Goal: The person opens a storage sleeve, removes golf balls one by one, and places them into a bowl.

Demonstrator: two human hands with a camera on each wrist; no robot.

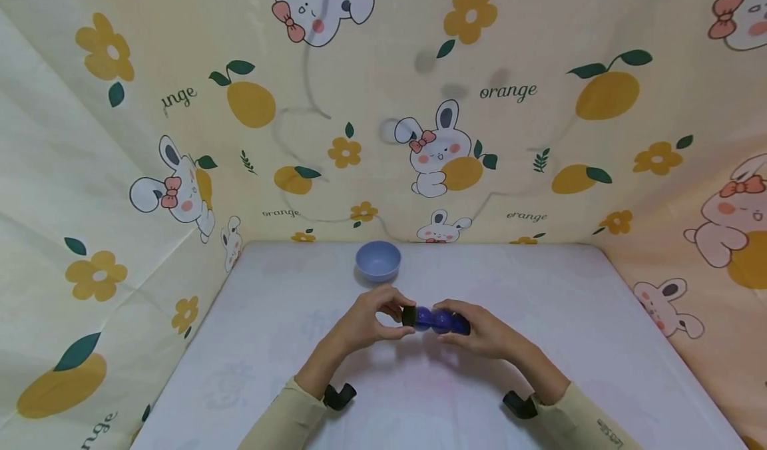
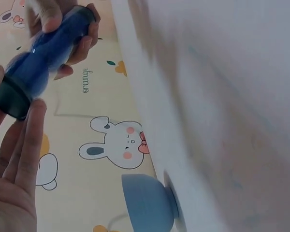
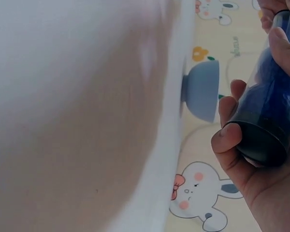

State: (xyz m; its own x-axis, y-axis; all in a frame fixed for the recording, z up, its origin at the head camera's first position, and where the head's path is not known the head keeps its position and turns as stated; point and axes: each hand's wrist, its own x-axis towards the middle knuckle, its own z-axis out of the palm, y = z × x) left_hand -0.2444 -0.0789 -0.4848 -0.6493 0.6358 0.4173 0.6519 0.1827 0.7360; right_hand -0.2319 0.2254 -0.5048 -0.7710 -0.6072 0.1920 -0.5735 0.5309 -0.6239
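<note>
A clear tube (image 1: 433, 319) with dark end caps and blue-purple balls inside is held level above the table between both hands. At its left end, my left hand (image 1: 367, 320) pinches the black cap (image 1: 409, 315) between thumb and fingers. My right hand (image 1: 487, 330) grips the tube near its right end, thumb on the near side and fingers round the far side. In the right wrist view the other dark cap (image 3: 261, 145) rests against the right fingers. Both caps appear to be on the tube.
A blue bowl (image 1: 377, 275) stands upright at the back of the white-covered table (image 1: 269, 357), beyond the hands. A patterned cloth (image 1: 371, 190) with rabbits and oranges walls the back and both sides. Black curved pieces (image 1: 339, 397) sit at the wrists.
</note>
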